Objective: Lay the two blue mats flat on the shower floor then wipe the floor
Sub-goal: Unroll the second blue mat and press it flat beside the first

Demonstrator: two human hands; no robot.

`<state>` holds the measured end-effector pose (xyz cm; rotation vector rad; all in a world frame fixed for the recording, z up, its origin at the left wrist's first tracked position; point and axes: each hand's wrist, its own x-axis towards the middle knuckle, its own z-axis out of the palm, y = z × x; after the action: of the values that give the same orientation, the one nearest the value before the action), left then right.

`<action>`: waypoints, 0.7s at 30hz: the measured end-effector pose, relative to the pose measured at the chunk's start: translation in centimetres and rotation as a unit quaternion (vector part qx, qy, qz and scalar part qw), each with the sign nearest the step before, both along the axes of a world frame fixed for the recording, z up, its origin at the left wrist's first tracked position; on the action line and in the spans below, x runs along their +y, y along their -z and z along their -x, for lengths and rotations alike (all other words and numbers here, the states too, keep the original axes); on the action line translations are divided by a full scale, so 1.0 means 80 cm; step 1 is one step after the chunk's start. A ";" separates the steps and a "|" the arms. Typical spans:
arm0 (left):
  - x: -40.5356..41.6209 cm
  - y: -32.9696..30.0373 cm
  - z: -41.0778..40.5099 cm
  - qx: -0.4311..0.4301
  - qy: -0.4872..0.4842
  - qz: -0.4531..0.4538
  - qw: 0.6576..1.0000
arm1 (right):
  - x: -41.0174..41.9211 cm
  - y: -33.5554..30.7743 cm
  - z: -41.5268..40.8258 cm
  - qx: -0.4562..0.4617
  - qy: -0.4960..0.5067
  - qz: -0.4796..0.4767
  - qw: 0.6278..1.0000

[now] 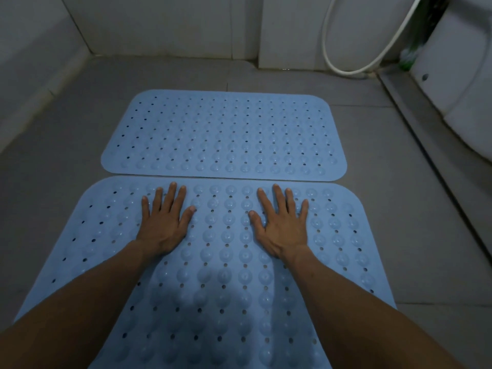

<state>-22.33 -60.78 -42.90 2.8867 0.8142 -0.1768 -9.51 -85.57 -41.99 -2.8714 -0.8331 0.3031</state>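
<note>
Two blue rubber mats with bumps and small holes lie flat on the grey tiled shower floor. The far mat sits in the middle of the floor, its near edge almost touching the near mat, which runs down to the bottom of the frame. My left hand and my right hand both press palm-down on the far part of the near mat, fingers straight and spread. Both forearms reach in from the bottom corners.
White tiled walls close off the back and left. A white shower hose loops down at the back right. A metal drain channel runs along the right, beside a white toilet and a green brush.
</note>
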 end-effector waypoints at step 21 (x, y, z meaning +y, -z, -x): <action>0.003 0.002 -0.001 -0.030 -0.002 -0.006 1.000 | 0.004 0.007 -0.003 -0.016 0.006 0.000 1.000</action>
<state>-22.22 -60.54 -43.07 2.8856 0.8127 -0.0835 -9.30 -85.24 -42.54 -2.8872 -0.8214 0.2549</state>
